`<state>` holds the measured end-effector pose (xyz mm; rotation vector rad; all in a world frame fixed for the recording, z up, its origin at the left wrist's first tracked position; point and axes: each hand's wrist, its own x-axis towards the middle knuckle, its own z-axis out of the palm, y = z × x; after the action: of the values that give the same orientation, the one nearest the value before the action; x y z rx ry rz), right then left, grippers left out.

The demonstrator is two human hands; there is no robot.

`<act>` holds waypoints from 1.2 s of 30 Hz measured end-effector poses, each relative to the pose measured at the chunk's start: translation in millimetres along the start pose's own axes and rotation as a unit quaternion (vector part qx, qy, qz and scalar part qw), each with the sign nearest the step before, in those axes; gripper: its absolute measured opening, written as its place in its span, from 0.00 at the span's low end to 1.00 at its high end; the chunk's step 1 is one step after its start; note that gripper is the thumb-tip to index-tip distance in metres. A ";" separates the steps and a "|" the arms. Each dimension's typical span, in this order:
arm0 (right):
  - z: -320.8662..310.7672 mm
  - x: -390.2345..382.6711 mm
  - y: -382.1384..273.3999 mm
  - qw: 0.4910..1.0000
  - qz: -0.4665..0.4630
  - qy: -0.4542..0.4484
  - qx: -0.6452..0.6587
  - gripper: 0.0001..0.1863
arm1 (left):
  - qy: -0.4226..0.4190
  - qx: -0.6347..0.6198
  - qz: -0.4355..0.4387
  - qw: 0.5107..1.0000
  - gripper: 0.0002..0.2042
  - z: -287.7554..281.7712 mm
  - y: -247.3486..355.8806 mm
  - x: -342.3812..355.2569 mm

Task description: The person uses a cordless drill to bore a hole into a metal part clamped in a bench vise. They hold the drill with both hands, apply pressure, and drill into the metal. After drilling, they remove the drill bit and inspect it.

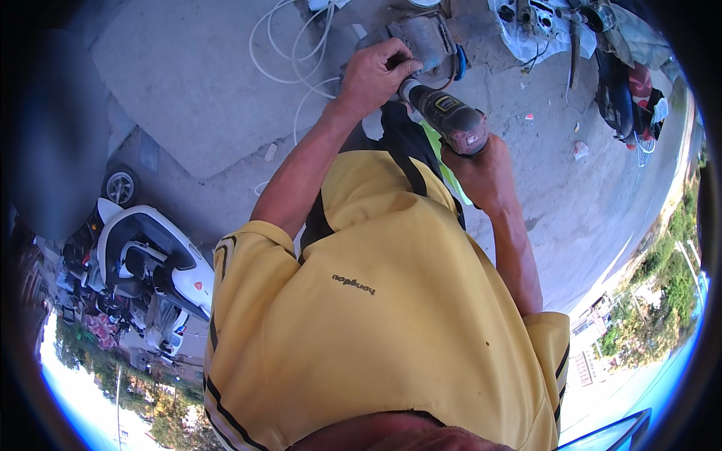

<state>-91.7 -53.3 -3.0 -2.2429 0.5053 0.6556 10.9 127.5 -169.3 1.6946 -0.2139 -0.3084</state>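
A dark cordless drill [451, 116] with a pale, worn nose points up and left toward a grimy metal block [430, 41] at the top centre. My right hand [481, 174] is closed round the drill's grip, below its rear end. At the drill's front, my left hand [376, 75] is closed, thumb and fingertips pinched together against the near edge of the block. Whatever lies between those fingertips is too small or hidden to name. The drill's tip is partly covered by the left hand. A blue round piece [460, 62] sits at the block's right side.
Loops of thin white hose [297, 75] lie on the concrete left of the block. Greasy metal parts rest on a pale sheet [553, 49] at the upper right, beyond which lies a dark and red bundle [628, 98]. A white scooter [192, 274] stands at the left.
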 end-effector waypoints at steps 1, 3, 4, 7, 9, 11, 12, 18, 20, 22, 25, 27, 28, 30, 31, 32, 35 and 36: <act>0.7 -0.5 0.6 1.000 -0.002 0.001 -0.005 0.15 | 0.002 0.004 -0.002 1.000 0.08 0.7 2.4 -0.9; 0.3 -0.9 1.2 1.000 0.002 -0.002 -0.010 0.15 | 0.003 0.015 -0.002 1.000 0.08 0.3 3.5 -1.2; -1.6 -1.3 2.5 1.000 0.008 -0.005 -0.010 0.15 | 0.002 0.021 0.000 1.000 0.08 -0.7 2.8 -0.4; -5.1 0.5 1.3 1.000 0.017 -0.003 -0.016 0.14 | 0.002 0.034 0.004 0.999 0.08 -1.0 2.5 -1.1; -5.1 -0.6 -2.8 1.000 0.021 -0.004 -0.007 0.16 | 0.001 0.032 0.000 0.999 0.08 -1.2 3.0 -0.9; -2.0 -1.0 6.0 1.000 0.023 0.005 0.003 0.16 | -0.003 0.020 -0.009 1.000 0.08 -2.0 3.9 -1.2; -2.0 -0.4 10.1 1.000 0.023 0.010 0.007 0.16 | 0.001 0.018 -0.007 1.000 0.08 -1.7 3.4 -1.4; -13.2 -7.0 13.5 0.996 0.050 0.018 0.068 0.11 | 0.018 -0.022 -0.009 1.000 0.08 1.1 2.4 -2.1; -12.5 -8.7 10.7 0.996 0.043 0.019 0.078 0.11 | 0.019 -0.025 -0.013 0.999 0.08 0.7 3.0 -2.5; -11.6 -10.2 12.0 0.996 0.040 0.019 0.083 0.11 | 0.026 -0.055 -0.003 0.998 0.08 3.4 1.1 -3.6; -10.6 -10.8 15.5 0.996 0.038 0.017 0.082 0.12 | 0.013 -0.034 -0.003 0.999 0.08 1.1 1.7 -4.2; -11.2 -10.9 15.6 0.996 0.035 0.014 0.080 0.12 | 0.008 -0.013 -0.002 1.000 0.08 -0.1 2.1 -4.6; -12.4 -10.5 15.0 0.996 0.040 0.011 0.079 0.13 | 0.010 -0.010 0.000 1.000 0.08 0.0 1.7 -5.0; -15.1 -10.1 13.8 0.996 0.050 0.006 0.076 0.14 | 0.011 -0.002 -0.003 1.000 0.08 0.1 3.1 -5.1; -14.9 -9.7 14.8 0.996 0.045 0.008 0.077 0.14 | 0.009 0.004 -0.009 1.000 0.08 -0.3 5.5 -4.6; -14.2 -9.0 16.3 0.996 0.040 0.010 0.078 0.14 | 0.007 0.010 -0.015 1.000 0.08 -0.3 6.7 -4.3; -15.3 -7.8 10.9 0.997 0.049 -0.002 0.059 0.14 | 0.009 0.006 -0.012 1.000 0.08 0.1 5.7 -3.5; -15.2 -7.3 8.2 0.997 0.057 -0.009 0.050 0.15 | 0.011 0.004 -0.008 1.000 0.08 0.0 4.6 -3.1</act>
<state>-97.3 -68.7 6.0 -2.1243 0.6456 0.6925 8.2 127.8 -164.6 1.7075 -0.1843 -0.3012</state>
